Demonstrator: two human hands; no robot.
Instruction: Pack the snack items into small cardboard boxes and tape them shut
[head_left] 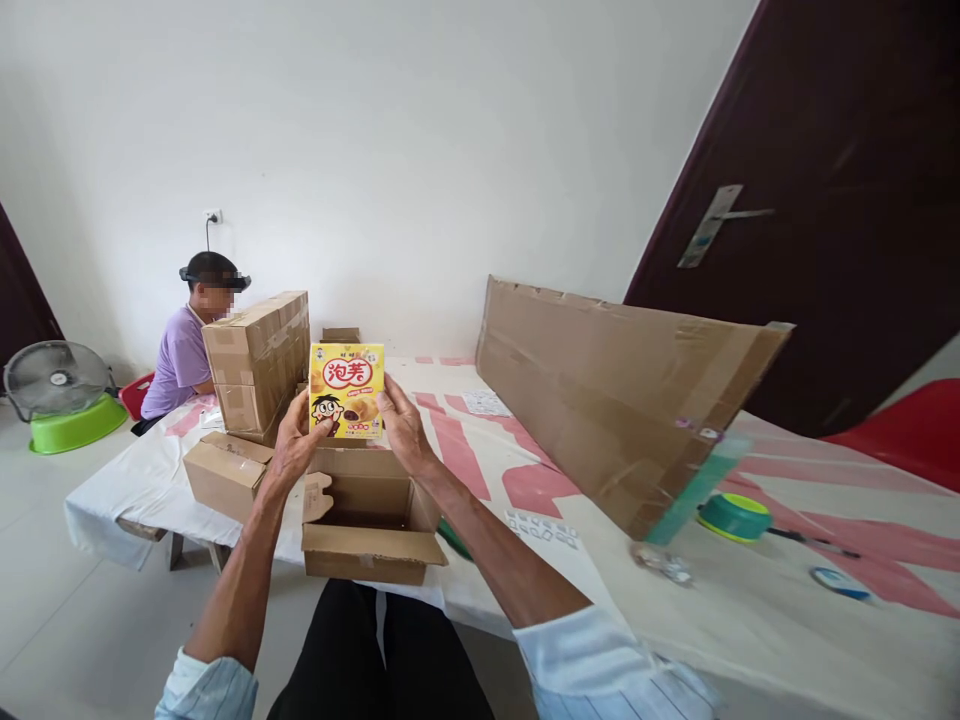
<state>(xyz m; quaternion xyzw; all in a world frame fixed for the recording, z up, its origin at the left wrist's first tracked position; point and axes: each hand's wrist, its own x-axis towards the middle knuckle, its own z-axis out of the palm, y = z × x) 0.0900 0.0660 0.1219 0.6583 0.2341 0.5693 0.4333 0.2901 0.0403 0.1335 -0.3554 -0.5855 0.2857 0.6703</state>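
Yellow box (347,385): upright and raised, between the left hand (295,440) and the right hand (405,425), near the back flap of the open carton (367,565); its printed front faces the wearer.
Fan (56,378): far left on the floor, over a bright green base (79,425).
Co-worker (176,360): seated at the left end of the table (750,650), purple shirt, dark headset.
Stack (255,345): taped cartons, right of the co-worker.
Small carton (225,475): in front of the stack, partly behind the left forearm.
Left hand: pinching the yellow box at its lower left, thumb on the front.
Open carton: at the near edge of the table, flaps folded out, inside shadowed.
Right hand: gripping the yellow box's right edge, thumb at the front.
Cloth (454,450): white with red patches, draped over the table.
Cardboard sheet (607,395): standing on edge, slanted, well apart from the yellow box.
Tape (735,515): green roll, just right of the cardboard sheet.
Blue roll (840,583): lying flat, near the tape.
Door (840,150): dark, behind the table.
Red chair (911,420): at the right edge.
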